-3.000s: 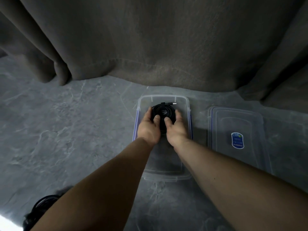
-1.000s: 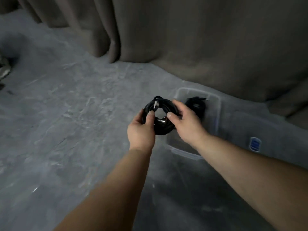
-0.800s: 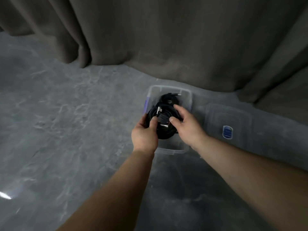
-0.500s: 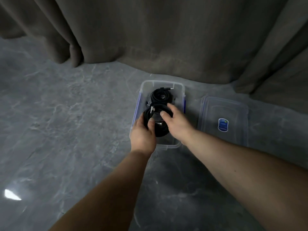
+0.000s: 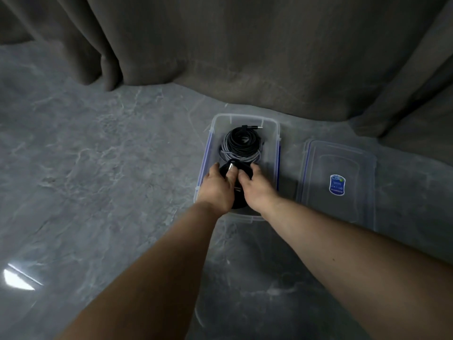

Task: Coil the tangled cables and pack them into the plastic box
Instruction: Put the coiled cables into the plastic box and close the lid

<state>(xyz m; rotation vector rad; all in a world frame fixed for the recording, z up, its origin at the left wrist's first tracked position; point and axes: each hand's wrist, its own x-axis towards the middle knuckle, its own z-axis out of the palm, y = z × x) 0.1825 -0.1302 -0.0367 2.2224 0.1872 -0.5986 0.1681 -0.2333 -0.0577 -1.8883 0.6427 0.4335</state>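
— What sits in the clear plastic box (image 5: 276,153)?

— A rounded rectangular tub, see-through, with blue strips along its long rims. At its twelve o'clock end lies a finished coil (image 5: 241,144): black cable wound on top of a grey-white braided one, a silvery plug sticking out toward one o'clock.

— And the hands?

— Both are inside the six o'clock half of the tub. The left hand (image 5: 217,188) and the right hand (image 5: 257,188) have their fingers curled round a second black coil (image 5: 236,192), a smooth glossy ring — left gripping its nine o'clock side, right its three o'clock side. A small metal connector glints between the thumbs. Whether this coil touches the tub's bottom, I cannot tell.

— The lid?

— The lid (image 5: 338,168) lies flat on the floor at three o'clock of the box, just beside it — same clear plastic, blue-edged, with a blue oval sticker (image 5: 337,184).

— Surroundings?

— A polished grey marble-veined floor (image 5: 98,168) with a bright glare patch at eight o'clock, and a heavy, matte taupe curtain (image 5: 245,57) folding down at twelve o'clock behind the box.
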